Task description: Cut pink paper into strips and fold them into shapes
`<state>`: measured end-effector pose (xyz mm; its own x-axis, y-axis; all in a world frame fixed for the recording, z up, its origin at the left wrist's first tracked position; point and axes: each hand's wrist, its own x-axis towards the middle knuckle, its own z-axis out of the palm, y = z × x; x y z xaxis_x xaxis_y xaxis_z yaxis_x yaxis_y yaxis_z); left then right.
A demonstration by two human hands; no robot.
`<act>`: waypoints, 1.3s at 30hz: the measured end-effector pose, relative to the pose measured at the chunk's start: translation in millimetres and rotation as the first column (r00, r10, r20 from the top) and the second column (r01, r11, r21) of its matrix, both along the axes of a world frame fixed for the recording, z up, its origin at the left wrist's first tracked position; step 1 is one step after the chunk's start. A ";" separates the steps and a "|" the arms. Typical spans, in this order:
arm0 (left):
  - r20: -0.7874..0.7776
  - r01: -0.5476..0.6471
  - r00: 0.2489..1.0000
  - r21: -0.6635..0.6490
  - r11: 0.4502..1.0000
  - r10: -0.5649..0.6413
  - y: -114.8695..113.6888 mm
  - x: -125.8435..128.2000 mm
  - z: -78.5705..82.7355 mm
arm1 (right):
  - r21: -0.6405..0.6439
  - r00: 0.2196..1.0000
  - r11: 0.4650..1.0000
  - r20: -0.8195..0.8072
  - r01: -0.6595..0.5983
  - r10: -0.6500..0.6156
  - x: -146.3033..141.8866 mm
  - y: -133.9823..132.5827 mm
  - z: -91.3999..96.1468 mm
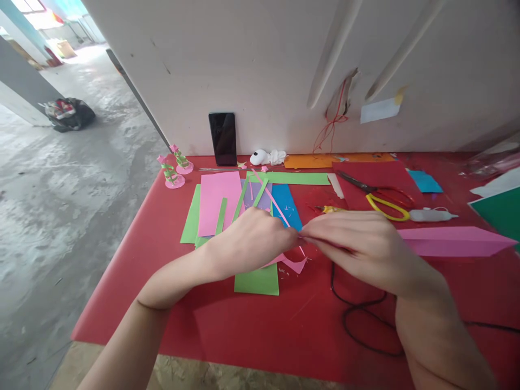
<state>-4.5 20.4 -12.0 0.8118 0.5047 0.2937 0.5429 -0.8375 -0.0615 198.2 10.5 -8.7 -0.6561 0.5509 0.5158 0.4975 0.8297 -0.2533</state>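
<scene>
Over the red table, the fingertips of my left hand [254, 241] and my right hand [363, 246] meet in a pinch. Both hands are closed; whatever sits between the fingertips is tiny and mostly hidden. A thin pink paper strip [271, 196] slants across the pile just behind them. Beneath and beyond my left hand lie a pink sheet [219, 200], a blue sheet [286, 200], a purple sheet and green paper [257, 283]. Narrow green strips [221, 215] rest on top. A cut pink scrap [296, 265] and small paper shavings lie below the fingertips.
Scissors [369, 189] and a small glue bottle [433, 215] lie behind my right hand, with a long folded pink paper [455, 241] beside it. A black cable [357, 319] loops nearer. Two pink-green paper ornaments [173, 176] stand left; a phone [223, 139] leans on the wall.
</scene>
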 end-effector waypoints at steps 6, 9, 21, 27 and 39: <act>0.113 -0.048 0.993 0.021 0.999 0.045 0.6 5.0 -8.7 | -0.061 0.989 0.992 -0.093 0.112 -0.117 -10.3 -3.1 -5.8; 0.126 -0.074 0.990 0.021 0.997 0.070 2.2 4.6 -10.9 | -0.118 0.985 0.987 -0.125 0.107 -0.121 -9.0 0.6 -5.9; 0.177 -0.086 0.980 -0.024 0.996 0.089 3.7 6.9 -12.7 | -0.042 0.974 0.979 -0.103 0.199 -0.203 2.2 7.0 -3.6; 0.232 -0.126 0.964 -0.034 0.991 0.130 5.4 3.5 -8.6 | -0.020 0.974 0.977 -0.075 0.213 -0.214 13.6 9.1 -2.3; 0.330 -0.042 0.935 -0.266 0.963 0.132 11.5 -1.2 0.2 | 0.003 0.968 0.971 -0.080 0.238 -0.237 13.1 14.0 -5.4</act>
